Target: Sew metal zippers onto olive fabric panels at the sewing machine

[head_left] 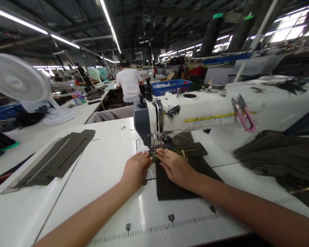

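Observation:
A dark olive fabric piece [170, 187] with a brass zipper [185, 152] lies on the white table under the needle of a white sewing machine [195, 111]. My left hand [135, 168] rests at the fabric's left edge, its fingertips pressed together at the presser foot [153, 151]. My right hand [175, 166] lies flat on the fabric, fingers stretched toward the needle. Both hands touch the fabric just in front of the foot.
A stack of dark cut strips [54, 157] lies at left. A heap of olive cloth [280, 161] sits at right. Pink thread snips [243, 113] rest on the machine arm. A white fan [23, 82] stands far left. A person in a white shirt [129, 84] sits beyond.

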### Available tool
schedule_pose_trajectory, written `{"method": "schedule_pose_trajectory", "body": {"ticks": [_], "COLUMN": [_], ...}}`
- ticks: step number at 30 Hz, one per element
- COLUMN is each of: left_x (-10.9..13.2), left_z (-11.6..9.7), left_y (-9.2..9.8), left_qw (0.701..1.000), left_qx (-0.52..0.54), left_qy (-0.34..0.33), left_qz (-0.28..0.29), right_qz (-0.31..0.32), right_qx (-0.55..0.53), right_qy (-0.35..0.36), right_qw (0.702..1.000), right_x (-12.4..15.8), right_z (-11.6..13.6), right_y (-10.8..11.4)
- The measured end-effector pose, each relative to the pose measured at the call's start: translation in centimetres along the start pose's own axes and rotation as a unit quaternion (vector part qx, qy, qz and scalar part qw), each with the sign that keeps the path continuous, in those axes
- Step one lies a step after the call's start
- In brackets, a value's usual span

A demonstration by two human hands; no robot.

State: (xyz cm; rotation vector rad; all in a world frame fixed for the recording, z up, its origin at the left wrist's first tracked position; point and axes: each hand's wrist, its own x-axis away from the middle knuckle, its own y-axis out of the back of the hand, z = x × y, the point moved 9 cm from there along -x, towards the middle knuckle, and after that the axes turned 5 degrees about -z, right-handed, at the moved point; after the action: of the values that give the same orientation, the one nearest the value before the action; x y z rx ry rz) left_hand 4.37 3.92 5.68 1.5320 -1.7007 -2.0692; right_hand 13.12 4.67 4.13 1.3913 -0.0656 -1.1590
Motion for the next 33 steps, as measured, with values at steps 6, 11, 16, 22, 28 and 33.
{"method": "schedule_pose_trajectory", "body": {"ticks": [6,11,16,22,28,33], "left_x": [0.0,-0.1,-0.5,-0.7,-0.7,-0.8], "left_z": [0.2,0.2,-0.3,-0.2,0.2,0.3], "left_y": [-0.4,-0.7,-0.5,-0.5,-0.8,-0.9], "left_qw": [1.0,0.999,0.999,0.999,0.999,0.999], "left_qx": [0.008,0.002,-0.007,-0.008,-0.006,-0.002], "left_qy": [-0.016,-0.024,-0.047,-0.032,-0.023,-0.014], "left_qz": [0.009,0.023,0.005,0.014,0.023,0.029], "right_qz": [0.015,0.009,0.001,-0.002,-0.003,-0.001], "right_qx": [0.019,0.024,0.013,0.009,-0.004,-0.011], "right_qy": [0.005,0.005,0.004,-0.001,-0.014,-0.016], "right_qw": [1.0,1.0,1.0,1.0,1.0,1.0], "right_x": [-0.2,-0.4,-0.5,-0.6,-0.8,-0.9], "right_z": [0.2,-0.2,-0.6,-0.9,-1.3,-1.6], "right_y": [0.1,0.1,0.0,-0.2,-0.4,-0.6]}}
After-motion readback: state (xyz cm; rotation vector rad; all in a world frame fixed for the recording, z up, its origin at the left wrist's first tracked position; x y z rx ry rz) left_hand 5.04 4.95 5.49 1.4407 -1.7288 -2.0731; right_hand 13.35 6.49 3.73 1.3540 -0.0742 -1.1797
